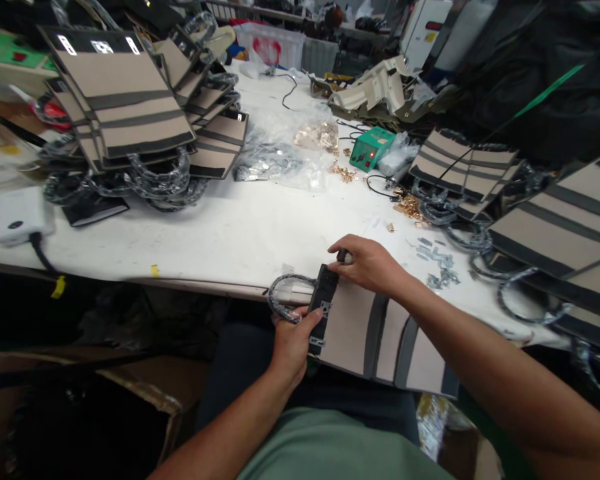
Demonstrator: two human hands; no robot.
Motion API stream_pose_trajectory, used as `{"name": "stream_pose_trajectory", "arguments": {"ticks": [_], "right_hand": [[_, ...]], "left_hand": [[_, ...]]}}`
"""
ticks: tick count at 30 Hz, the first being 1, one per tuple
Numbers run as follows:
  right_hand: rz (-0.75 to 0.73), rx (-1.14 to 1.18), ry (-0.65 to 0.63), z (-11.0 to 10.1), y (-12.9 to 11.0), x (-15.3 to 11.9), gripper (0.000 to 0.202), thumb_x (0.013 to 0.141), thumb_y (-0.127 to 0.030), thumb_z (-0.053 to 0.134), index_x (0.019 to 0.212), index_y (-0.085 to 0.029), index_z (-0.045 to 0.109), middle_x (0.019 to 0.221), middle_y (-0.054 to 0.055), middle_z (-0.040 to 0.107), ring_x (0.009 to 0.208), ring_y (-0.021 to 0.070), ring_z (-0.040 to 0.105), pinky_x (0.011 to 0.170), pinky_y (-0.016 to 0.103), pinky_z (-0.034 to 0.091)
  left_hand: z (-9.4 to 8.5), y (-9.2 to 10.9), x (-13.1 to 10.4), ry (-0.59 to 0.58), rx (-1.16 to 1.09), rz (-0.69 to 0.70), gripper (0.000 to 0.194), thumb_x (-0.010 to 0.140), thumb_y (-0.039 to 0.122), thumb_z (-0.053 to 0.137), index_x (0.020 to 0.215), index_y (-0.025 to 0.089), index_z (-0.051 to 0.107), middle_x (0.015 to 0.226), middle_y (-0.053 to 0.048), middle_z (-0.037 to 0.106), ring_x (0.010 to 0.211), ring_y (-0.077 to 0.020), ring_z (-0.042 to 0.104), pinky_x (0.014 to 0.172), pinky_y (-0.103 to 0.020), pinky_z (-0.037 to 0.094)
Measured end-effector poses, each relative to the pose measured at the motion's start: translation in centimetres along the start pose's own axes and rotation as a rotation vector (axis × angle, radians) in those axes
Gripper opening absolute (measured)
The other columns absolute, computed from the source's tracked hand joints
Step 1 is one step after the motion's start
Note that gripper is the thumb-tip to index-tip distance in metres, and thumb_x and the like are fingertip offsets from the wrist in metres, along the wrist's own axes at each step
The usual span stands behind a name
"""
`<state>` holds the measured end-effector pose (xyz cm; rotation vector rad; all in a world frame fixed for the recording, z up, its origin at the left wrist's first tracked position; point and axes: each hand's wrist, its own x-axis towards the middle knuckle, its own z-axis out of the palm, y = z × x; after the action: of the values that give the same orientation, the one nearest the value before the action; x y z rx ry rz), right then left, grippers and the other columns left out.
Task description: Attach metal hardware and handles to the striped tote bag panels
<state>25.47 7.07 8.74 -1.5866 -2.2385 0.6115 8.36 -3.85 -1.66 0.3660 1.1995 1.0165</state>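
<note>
A beige panel [347, 327] with dark stripes lies across the lap and the table's front edge. Its black end band [325, 287] carries small metal plates, and a plastic-wrapped handle loop [280, 293] sticks out to the left. My left hand [293, 337] grips the band near its lower part, thumb on top beside a metal plate. At the band's upper end my right hand [365, 263] pinches a small dark object [345, 256], partly hidden by the fingers.
Stacked striped panels with wrapped handles stand at left [130, 100] and right [560, 220]. A green box [371, 148], gold-coloured pieces [407, 203] and grey metal plates [437, 257] lie on the white table [230, 233]. A white device [23, 215] with a cable sits far left.
</note>
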Motion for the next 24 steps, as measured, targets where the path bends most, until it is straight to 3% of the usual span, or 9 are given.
{"name": "stream_pose_trajectory", "arguments": {"ticks": [1,3,6,8,11,15,21,24], "right_hand": [[0.006,0.132,0.145,0.1,-0.5,-1.2,0.012,0.082,-0.03,0.075,0.086,-0.02,0.07,0.086,0.002,0.068,0.075,0.0153,0.06,0.07,0.028,0.044],[0.021,0.507,0.369,0.8,-1.7,-3.5,0.027,0.089,-0.037,0.069,0.071,-0.019,0.061,0.067,-0.001,0.059,0.06,0.0125,0.054,0.059,0.027,0.042],[-0.021,1.153,0.547,3.1,-3.0,-5.7,0.037,0.094,-0.039,0.061,0.065,-0.02,0.049,0.06,-0.004,0.048,0.045,0.0099,0.046,0.044,0.025,0.038],[-0.031,1.386,0.621,5.1,-3.2,-6.1,0.037,0.093,-0.037,0.061,0.065,-0.02,0.047,0.061,-0.005,0.046,0.043,0.009,0.045,0.041,0.024,0.037],[0.01,1.493,0.702,7.0,-2.7,-5.8,0.036,0.093,-0.033,0.06,0.063,-0.019,0.046,0.061,-0.005,0.044,0.043,0.0085,0.044,0.04,0.023,0.036],[0.014,1.527,0.768,7.2,-2.1,-5.0,0.036,0.093,-0.031,0.057,0.062,-0.019,0.044,0.059,-0.005,0.043,0.041,0.0079,0.041,0.038,0.023,0.035],[0.016,1.505,0.732,7.5,-2.1,-4.6,0.037,0.094,-0.032,0.056,0.061,-0.02,0.041,0.058,-0.006,0.039,0.039,0.0068,0.036,0.036,0.021,0.031],[-0.042,1.341,0.677,8.0,-2.6,-4.4,0.036,0.095,-0.028,0.056,0.062,-0.02,0.045,0.058,-0.004,0.044,0.042,0.0082,0.04,0.04,0.023,0.033]], "left_hand": [[0.2,0.1,0.1,0.008,-0.005,-0.005,0.038,0.062,0.039,0.086,0.084,0.01,0.073,0.074,-0.009,0.074,0.061,-0.0177,0.066,0.059,-0.028,0.052],[0.5,0.2,0.2,0.025,-0.008,-0.017,0.036,0.061,0.038,0.087,0.079,0.011,0.071,0.071,-0.008,0.073,0.059,-0.0176,0.066,0.058,-0.028,0.051],[0.8,0.5,0.3,0.053,-0.01,-0.035,0.034,0.06,0.036,0.087,0.074,0.011,0.069,0.067,-0.007,0.072,0.054,-0.016,0.063,0.055,-0.027,0.049],[1.1,0.7,0.3,0.066,-0.021,-0.049,0.034,0.058,0.034,0.087,0.074,0.01,0.069,0.066,-0.007,0.071,0.054,-0.0157,0.062,0.054,-0.026,0.049],[1.4,1.0,0.2,0.073,-0.039,-0.063,0.032,0.056,0.032,0.087,0.073,0.01,0.069,0.064,-0.006,0.07,0.053,-0.0151,0.062,0.053,-0.025,0.048],[1.6,1.2,0.1,0.071,-0.042,-0.073,0.03,0.058,0.031,0.086,0.069,0.011,0.067,0.061,-0.005,0.068,0.052,-0.0139,0.061,0.052,-0.024,0.046],[1.6,1.4,0.3,0.084,-0.041,-0.09,0.032,0.057,0.033,0.087,0.069,0.011,0.067,0.06,-0.004,0.067,0.05,-0.0136,0.059,0.05,-0.024,0.044],[1.5,1.5,0.6,0.073,-0.039,-0.108,0.034,0.056,0.034,0.087,0.07,0.011,0.067,0.061,-0.005,0.067,0.051,-0.0142,0.059,0.051,-0.024,0.045]]}}
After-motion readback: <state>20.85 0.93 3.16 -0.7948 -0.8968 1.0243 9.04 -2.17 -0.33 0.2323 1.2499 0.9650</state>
